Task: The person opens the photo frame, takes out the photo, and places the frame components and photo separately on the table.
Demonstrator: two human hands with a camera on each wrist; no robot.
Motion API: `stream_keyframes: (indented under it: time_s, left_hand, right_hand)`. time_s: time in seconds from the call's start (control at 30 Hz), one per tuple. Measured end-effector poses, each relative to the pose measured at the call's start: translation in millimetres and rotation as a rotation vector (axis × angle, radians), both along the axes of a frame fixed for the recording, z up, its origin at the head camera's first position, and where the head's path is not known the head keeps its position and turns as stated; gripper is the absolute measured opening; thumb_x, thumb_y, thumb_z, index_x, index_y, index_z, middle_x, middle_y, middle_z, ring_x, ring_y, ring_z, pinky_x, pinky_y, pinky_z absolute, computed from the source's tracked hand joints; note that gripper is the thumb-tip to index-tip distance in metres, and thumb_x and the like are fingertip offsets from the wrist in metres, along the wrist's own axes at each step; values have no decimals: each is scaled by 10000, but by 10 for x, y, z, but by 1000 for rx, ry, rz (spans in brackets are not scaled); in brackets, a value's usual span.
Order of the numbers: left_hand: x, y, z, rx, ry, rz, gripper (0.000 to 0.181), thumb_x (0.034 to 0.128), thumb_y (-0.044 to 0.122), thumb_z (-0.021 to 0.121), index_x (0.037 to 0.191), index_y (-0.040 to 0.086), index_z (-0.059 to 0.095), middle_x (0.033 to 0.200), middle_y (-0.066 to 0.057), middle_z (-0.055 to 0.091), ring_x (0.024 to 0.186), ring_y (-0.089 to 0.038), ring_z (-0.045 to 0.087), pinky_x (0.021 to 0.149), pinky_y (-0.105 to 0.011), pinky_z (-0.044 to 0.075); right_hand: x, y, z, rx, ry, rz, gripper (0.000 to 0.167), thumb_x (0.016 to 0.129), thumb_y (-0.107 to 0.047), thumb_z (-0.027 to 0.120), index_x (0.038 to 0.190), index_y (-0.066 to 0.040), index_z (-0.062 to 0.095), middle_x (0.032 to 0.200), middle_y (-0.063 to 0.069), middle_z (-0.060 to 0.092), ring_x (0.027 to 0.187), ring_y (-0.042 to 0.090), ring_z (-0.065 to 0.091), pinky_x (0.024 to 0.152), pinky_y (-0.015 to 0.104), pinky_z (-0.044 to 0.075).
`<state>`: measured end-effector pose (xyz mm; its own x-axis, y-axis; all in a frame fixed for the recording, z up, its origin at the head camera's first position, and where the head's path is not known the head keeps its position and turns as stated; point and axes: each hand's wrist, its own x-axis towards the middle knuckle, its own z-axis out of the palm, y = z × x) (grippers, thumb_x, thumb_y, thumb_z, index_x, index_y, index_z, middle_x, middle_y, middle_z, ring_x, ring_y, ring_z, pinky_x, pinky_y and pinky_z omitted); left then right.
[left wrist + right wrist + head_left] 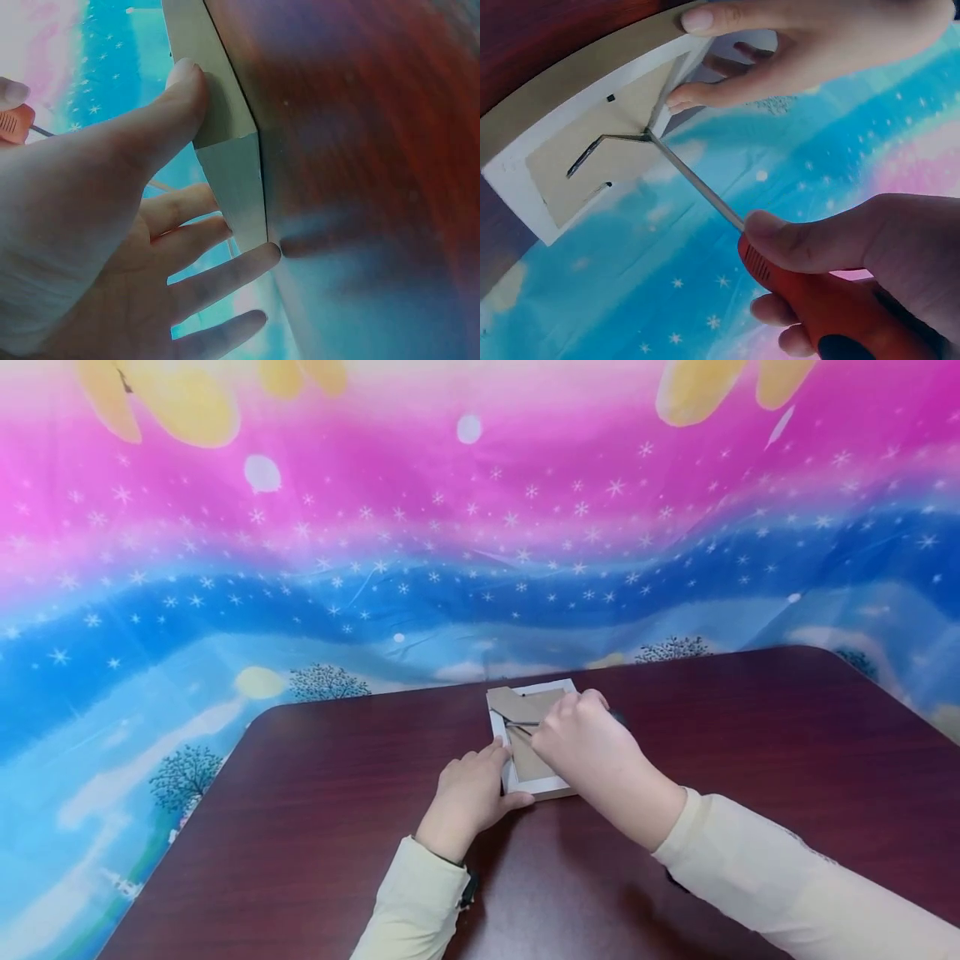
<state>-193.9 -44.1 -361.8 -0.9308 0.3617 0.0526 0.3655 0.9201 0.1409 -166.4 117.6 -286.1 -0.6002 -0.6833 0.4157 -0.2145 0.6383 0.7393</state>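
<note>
A white-edged picture frame (557, 783) lies on the table with its brown backing board (531, 763) up. A brown stand flap (513, 707) sticks out of the backing. My left hand (467, 787) braces the near left corner, thumb along the near side and fingers at the left side; in the left wrist view these fingers (225, 279) look straight and spread. My right hand (588, 739) grips the red handle of a screwdriver (780, 274). Its metal shaft (697, 182) reaches to the frame's inner left edge, by the foot of the flap.
The dark reddish wooden table (337, 827) has rounded far corners. Small black tabs (610, 97) stand at the edge of the backing. Behind the table hangs a pink and blue snowflake-patterned cloth (450, 543).
</note>
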Motion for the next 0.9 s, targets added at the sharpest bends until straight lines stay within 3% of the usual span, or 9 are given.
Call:
stream_keyframes:
  time_s: [0.23, 0.47, 0.9]
  left_hand:
    - [1, -6, -23, -15, 4, 21, 717, 828, 577, 727, 1389, 156, 578, 1479, -50, 497, 1182, -300, 577, 968, -490, 453]
    - [-7, -11, -15, -16, 4, 24, 729, 832, 596, 711, 1405, 168, 570, 1485, -34, 492, 1202, -280, 569, 977, -488, 441]
    - [-26, -2, -25, -25, -17, 42, 734, 840, 601, 700, 1428, 188, 550, 1501, -24, 472, 1215, -297, 558, 1011, -500, 420]
  right_hand:
    - [-56, 199, 13, -284, -217, 10, 266, 678, 101, 750, 567, -114, 640, 522, 42, 503, 498, 176, 476, 428, 293, 413]
    - [-85, 405, -56, -476, -321, 24, 209, 614, -114, 924, 716, -169, 750, 607, 12, 604, 522, 182, 527, 424, 329, 439]
    - [-120, 506, -124, -554, -292, 79, 166, 676, -137, 901, 707, -137, 738, 515, -25, 499, 464, 173, 509, 366, 329, 390]
